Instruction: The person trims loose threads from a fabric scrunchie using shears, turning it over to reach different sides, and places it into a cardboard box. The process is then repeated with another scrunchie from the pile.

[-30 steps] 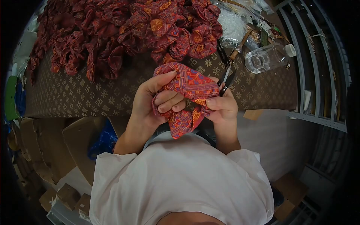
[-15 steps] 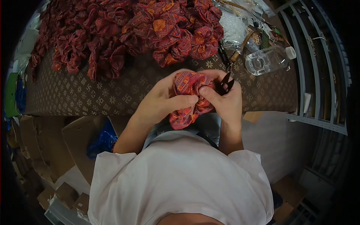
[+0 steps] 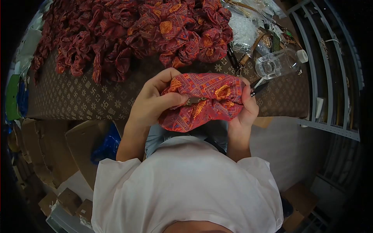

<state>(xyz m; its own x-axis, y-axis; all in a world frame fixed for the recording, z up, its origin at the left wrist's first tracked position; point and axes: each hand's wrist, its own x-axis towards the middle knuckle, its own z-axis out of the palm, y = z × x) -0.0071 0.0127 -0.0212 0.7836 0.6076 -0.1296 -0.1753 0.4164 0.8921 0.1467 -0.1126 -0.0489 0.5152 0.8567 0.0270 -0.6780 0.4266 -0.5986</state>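
Note:
A red scrunchie [image 3: 210, 83] with a woven-style orange and blue pattern is stretched sideways between my hands, its middle gap showing as a narrow slot. My left hand [image 3: 149, 103] grips its left end, the thumb pressed into the gap. At the other end, my right hand [image 3: 245, 110] holds the fabric; some of its fingers are hidden behind it. Dark thread snips [image 3: 258, 86] also sit in my right hand, blades sticking out to the right. Beyond my hands, a large pile of matching scrunchies [image 3: 167, 29] covers the back of the table.
A brown patterned cloth covers the table [image 3: 77, 101]. On its right lie a clear plastic bottle [image 3: 276, 64], clear plastic bags [image 3: 243, 31] and straps. A grey metal rack [image 3: 330, 126] stands at the right. Cardboard boxes [image 3: 48, 145] and a blue bag [image 3: 105, 149] are below left.
My hands have moved apart, and the bunched scrunchie is now pulled wide between them. The snips in my right hand have swung to point outward to the right.

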